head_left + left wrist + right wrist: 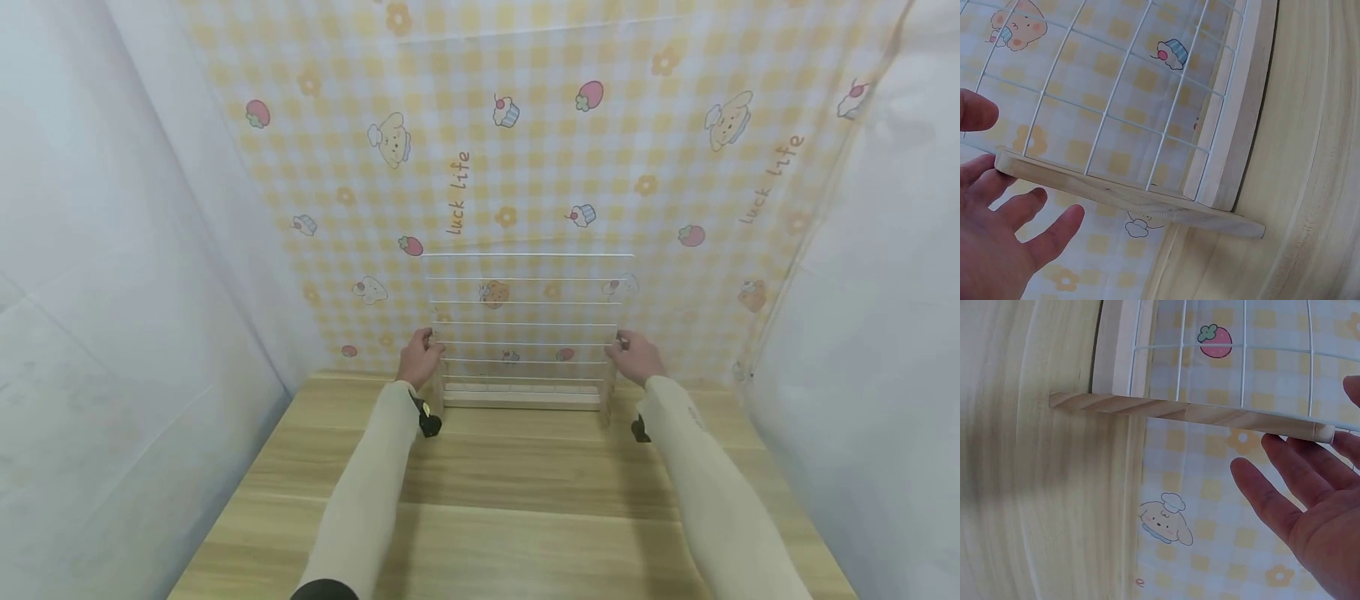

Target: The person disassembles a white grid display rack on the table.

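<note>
A white wire grid rack [525,343] stands upright at the back of the wooden table, its wires fixed to a pale wooden base bar [521,400]. My left hand [421,358] holds the top end of the left wooden side piece [1129,196], with the lower fingers spread beside the wood. On the opposite side, my right hand [636,357] grips the top end of the right side piece [1191,412]. In the right wrist view its fingertips lie along the outer face, and the thumb shows on the grid side.
Behind the rack hangs a yellow checked cloth [540,167] printed with strawberries, cupcakes and puppies. White sheets [135,292] close off the left and right sides. The wood-grain tabletop [525,533] stretches from the rack toward me, between my sleeves.
</note>
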Tool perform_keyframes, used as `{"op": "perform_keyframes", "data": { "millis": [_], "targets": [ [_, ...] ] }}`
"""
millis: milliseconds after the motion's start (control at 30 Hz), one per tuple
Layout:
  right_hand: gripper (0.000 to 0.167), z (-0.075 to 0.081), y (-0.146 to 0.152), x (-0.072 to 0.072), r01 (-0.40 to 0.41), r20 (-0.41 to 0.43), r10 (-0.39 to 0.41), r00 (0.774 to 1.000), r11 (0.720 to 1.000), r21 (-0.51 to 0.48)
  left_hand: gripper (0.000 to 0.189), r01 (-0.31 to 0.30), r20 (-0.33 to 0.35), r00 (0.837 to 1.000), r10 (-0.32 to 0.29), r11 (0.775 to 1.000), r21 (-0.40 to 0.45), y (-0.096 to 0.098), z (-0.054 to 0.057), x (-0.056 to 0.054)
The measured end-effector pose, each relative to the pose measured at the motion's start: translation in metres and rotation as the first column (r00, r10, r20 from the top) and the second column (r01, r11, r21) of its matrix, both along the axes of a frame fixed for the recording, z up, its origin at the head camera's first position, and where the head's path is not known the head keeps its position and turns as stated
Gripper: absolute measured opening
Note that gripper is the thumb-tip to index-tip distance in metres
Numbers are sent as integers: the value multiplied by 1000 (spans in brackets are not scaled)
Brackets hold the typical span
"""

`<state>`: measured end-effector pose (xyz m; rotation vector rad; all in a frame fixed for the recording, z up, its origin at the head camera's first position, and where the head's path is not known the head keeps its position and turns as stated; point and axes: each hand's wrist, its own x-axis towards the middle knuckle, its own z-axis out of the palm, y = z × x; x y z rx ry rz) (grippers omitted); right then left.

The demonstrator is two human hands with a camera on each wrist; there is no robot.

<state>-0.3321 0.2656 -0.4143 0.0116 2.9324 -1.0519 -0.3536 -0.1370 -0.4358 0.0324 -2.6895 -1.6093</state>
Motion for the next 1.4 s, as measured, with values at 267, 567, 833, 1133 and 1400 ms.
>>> {"op": "perform_keyframes", "data": {
  "millis": [267,567,833,1133,1400],
  "targets": [
    [69,4,-3,3,-1,32,2,999,1000,-26,55,-37,-39,999,38,999,25,-6,-5,0],
    [72,5,-4,8,-40,65,44,997,997,-61,38,-36,-148,988,40,999,29,-16,-8,15],
    [76,-1,-3,6,-79,57,82,995,995,-58,27,-10,-216,976,26,997,78,-26,-17,26],
    [79,1,-11,6,-133,58,137,989,988,-72,28,16,-225,974,-6,999,45,-36,-23,51],
    [79,4,-22,2,-156,100,161,982,986,-57,24,20,-249,968,-12,999,30,-47,-31,75]
  ]
}}
